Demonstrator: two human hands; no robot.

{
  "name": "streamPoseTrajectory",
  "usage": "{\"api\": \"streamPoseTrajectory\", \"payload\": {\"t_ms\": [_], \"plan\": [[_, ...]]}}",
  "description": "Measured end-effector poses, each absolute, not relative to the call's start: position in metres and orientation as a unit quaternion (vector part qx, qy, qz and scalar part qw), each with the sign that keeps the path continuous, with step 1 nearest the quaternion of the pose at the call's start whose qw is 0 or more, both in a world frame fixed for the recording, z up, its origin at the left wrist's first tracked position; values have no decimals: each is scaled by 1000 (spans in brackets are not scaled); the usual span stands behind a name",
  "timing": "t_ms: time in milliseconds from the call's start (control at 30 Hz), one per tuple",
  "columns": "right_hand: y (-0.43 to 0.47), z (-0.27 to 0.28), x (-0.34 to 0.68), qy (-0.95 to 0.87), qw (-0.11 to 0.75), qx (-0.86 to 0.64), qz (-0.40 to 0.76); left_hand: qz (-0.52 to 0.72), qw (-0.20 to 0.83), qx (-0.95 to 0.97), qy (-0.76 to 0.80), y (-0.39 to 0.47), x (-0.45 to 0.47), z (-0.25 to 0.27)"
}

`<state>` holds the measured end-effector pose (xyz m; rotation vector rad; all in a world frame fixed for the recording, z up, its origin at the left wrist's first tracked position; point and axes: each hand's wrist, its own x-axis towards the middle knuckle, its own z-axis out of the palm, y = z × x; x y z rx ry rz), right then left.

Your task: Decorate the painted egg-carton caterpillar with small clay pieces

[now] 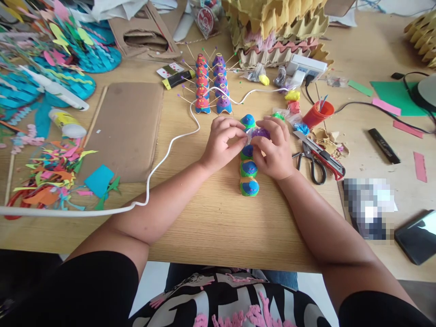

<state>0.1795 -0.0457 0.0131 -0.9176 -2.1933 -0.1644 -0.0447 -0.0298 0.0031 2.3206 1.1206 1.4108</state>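
Note:
My left hand (223, 141) pinches the clear edge of a small plastic bag of purple clay (260, 132). From the other side my right hand (274, 147) grips the same bag, its fingers partly hiding it. Under and between the hands runs an egg-carton strip (249, 169) painted blue and green, with small faces on its bumps; its middle is covered by the bag and fingers. Beyond the hands stand a red egg-carton strip (202, 91) and a purple one (222, 86), both with thin sticks poking out.
Right of my hands lie scissors (315, 161), a red utility knife (323, 156) and an orange cup (318, 114). A white cable (170, 145) crosses the table on the left, past a cardboard sheet (127, 129) and paper scraps (56, 170). Egg cartons (272, 27) are stacked behind.

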Motion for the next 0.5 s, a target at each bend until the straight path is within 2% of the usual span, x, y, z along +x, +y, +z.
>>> {"api": "streamPoseTrajectory", "payload": {"t_ms": [500], "plan": [[-49, 14, 177, -840, 421, -339, -41, 442, 79, 812, 374, -40, -41, 9]]}}
